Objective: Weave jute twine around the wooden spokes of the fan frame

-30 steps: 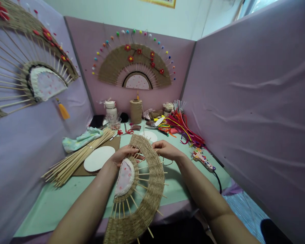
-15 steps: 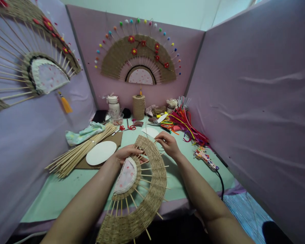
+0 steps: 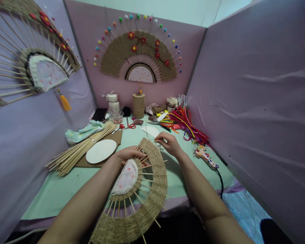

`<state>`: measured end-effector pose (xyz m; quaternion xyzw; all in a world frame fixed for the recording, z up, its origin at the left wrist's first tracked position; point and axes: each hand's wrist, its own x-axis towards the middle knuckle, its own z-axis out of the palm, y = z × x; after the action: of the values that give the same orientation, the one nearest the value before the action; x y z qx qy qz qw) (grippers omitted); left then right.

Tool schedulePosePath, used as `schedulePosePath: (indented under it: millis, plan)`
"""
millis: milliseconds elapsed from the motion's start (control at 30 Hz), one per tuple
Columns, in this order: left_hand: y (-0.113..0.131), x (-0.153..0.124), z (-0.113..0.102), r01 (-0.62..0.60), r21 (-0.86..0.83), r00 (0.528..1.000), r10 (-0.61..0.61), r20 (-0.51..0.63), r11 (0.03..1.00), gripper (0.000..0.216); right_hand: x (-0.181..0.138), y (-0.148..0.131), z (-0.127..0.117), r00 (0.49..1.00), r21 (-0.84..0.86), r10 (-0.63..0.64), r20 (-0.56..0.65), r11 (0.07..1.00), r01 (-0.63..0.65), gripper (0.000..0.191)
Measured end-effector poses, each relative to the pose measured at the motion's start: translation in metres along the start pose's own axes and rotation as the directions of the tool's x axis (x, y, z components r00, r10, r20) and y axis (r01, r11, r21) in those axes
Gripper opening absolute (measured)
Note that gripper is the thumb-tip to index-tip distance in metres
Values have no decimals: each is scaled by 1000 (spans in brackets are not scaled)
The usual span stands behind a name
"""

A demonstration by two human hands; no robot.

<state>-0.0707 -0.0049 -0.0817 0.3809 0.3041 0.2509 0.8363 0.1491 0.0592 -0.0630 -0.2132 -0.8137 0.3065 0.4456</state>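
A half-round woven fan (image 3: 159,183) of twine on thin wooden sticks is tilted over the table's front edge. White dotted fabric (image 3: 127,178) covers its inner half-disc. My left hand (image 3: 132,154) grips the fan near its upper end, some fingers hidden behind the sticks. Close to the fan's top right edge, my right hand (image 3: 167,140) is pinched on a thin strand of twine (image 3: 146,125). That strand leads back to the large twine spool (image 3: 138,105) standing by the rear wall.
Left lie a bundle of sticks (image 3: 83,149), a white oval card (image 3: 101,151) and cardboard. Red-handled scissors (image 3: 131,126) lie mid-table. At right are pipe cleaners (image 3: 188,127) and a glue gun (image 3: 205,158) with a black cord. Finished fans (image 3: 139,44) hang on the partition walls.
The fan's upper end has shifted slightly right and down with my left hand. My right hand stays pinched on the twine, now a little apart from the fan's edge.
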Motion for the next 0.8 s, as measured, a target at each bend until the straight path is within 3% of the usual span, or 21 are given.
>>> schedulePosePath:
  millis: [200, 300, 500, 633, 800]
  plan:
    - [1, -1, 5, -44, 71, 999, 45, -24, 997, 32, -2, 8, 4, 985, -4, 166, 54, 986, -166, 13]
    - [0, -1, 6, -48, 101, 999, 49, -10, 994, 34, -3, 11, 6, 978, 15, 184, 103, 982, -186, 13]
    - [-2, -1, 10, -1, 84, 1000, -1, 22, 997, 33, -3, 12, 7, 981, 31, 29, 192, 999, -35, 14]
    - [-2, 2, 12, 43, 74, 999, -45, 28, 996, 29, -3, 12, 5, 985, -137, -111, 129, 982, 129, 17]
    - [-3, 4, 14, 64, 54, 997, -66, 36, 996, 25, -2, 10, 1, 962, -359, -265, 68, 893, 271, 18]
